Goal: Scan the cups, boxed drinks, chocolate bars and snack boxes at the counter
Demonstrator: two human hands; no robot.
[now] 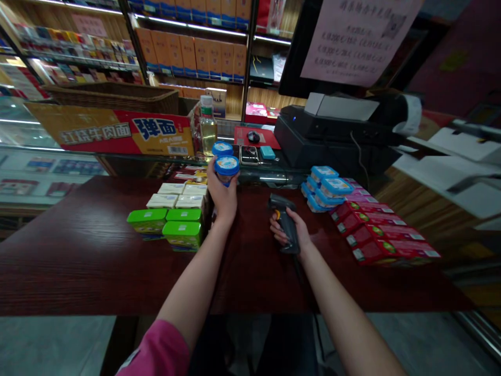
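Note:
My left hand [224, 194] is wrapped round a small tub with a blue lid [227, 165], above the middle of the dark wooden counter [250, 282]. Just behind it stands a second blue-lidded tub [222, 148]. In my right hand [291, 230] is a black barcode scanner [287, 222], its head pointing up and left. Left of my left hand are green-topped packs [183, 235] and white-topped boxes [174, 196]. To the right of the scanner, blue-lidded containers [326, 188] are stacked beside rows of red boxes [383, 235].
A noodle carton [113, 130] and a wicker basket [113, 96] stand behind the counter's left part. Near a bottle of yellowish liquid [207, 128] lie a phone [249, 155] and a mouse [253, 136]. A black printer-like machine [332, 136] and a screen [291, 52] stand at the back right.

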